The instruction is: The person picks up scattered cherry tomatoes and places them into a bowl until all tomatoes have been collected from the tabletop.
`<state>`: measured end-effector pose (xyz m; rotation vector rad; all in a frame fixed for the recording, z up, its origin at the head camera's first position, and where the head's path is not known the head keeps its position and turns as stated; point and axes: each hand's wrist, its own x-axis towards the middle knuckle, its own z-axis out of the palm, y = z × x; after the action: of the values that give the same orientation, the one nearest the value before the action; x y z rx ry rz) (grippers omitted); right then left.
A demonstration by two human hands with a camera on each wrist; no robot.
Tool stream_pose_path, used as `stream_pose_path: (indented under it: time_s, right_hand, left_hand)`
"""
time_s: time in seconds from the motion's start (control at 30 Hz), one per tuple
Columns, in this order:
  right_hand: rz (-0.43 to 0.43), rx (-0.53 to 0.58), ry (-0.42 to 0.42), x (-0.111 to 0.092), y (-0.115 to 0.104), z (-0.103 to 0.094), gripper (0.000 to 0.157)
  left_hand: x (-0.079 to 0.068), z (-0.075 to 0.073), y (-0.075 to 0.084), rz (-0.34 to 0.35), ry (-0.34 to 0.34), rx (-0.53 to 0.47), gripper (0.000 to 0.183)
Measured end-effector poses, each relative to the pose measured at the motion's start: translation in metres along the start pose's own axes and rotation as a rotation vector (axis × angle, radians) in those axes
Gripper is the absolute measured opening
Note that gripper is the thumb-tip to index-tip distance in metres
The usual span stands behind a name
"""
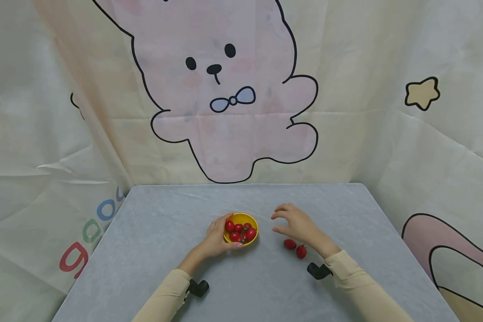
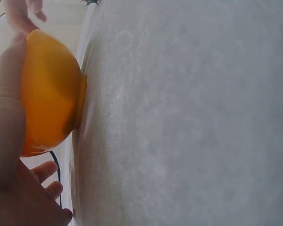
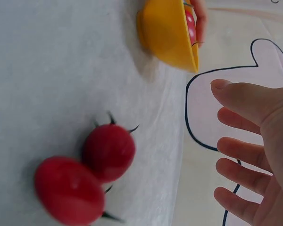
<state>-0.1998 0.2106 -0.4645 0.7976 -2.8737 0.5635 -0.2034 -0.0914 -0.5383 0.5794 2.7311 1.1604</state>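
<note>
My left hand (image 1: 218, 236) holds a small yellow bowl (image 2: 52, 89) by its side, with the thumb and fingers spread round it. The bowl stands on its foot and contains several red cherry tomatoes (image 1: 243, 233) with green stems. To the right of the bowl, my right hand (image 1: 299, 222) hovers over the table with nothing in it, fingers loosely bent and apart. Just below that hand, two more cherry tomatoes lie side by side: one (image 3: 108, 153) nearer the bowl, the other (image 3: 70, 190) nearer me.
A pale grey cloth covers the table (image 1: 165, 219). Light curtains printed with a large pink bear (image 1: 229, 138) hang behind it and at both sides. Each wrist wears a black camera mount, such as the right one (image 1: 319, 271).
</note>
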Motion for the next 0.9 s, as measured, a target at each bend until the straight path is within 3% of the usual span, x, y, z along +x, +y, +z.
stream_pose_path:
  time_s: [0.5,0.9]
  right_hand:
    - [0.024,0.035,-0.020,-0.033,0.025,0.006,0.028]
    - [0.025,0.019,-0.056,-0.044,0.030,0.015,0.032]
  left_hand:
    - [0.000,-0.001,0.001,0.000,0.004,-0.009,0.107]
    - [0.000,0.000,0.000,-0.013,-0.002,-0.005,0.107]
